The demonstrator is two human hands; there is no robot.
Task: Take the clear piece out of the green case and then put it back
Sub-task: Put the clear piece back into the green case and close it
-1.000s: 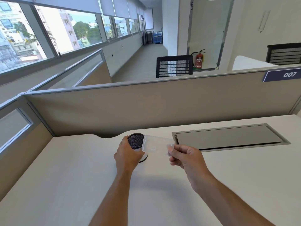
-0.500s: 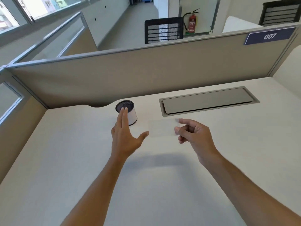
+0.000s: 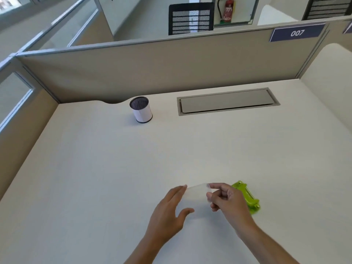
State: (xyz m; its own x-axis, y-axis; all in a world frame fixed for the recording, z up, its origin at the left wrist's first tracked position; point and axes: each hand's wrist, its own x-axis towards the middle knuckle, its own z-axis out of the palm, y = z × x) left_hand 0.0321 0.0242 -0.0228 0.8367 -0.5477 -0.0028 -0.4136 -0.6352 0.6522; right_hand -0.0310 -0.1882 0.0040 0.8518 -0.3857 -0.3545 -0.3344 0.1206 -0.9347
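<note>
Two bare hands low in the view above a pale table (image 3: 95, 168). Right hand (image 3: 226, 201) pinching one short edge of the clear piece (image 3: 197, 196) between thumb and forefinger, other fingers curled. Clear piece a thin see-through rectangle, faint and hard to make out, held just above the table between both hands. Left hand (image 3: 169, 212) spread, fingers straight and thumb out; fingertips at the opposite edge of the clear piece, though contact cannot be told for sure. Green case (image 3: 246, 197) lying flat on the table just beyond the right hand, partly hidden by it, bright lime colour; open or closed cannot be told. Clear piece out of the green case, just beside it on the left-hand side. Well beyond the green case, toward the back of the table, a small white cup (image 3: 142, 112) with a dark mesh top, standing upright. Also far beyond the green case, a long grey cable hatch (image 3: 226, 101) set flush in the table. Behind the table, a beige divider wall (image 3: 162, 69) bearing a dark blue sign (image 3: 297, 32) reading 007.
</note>
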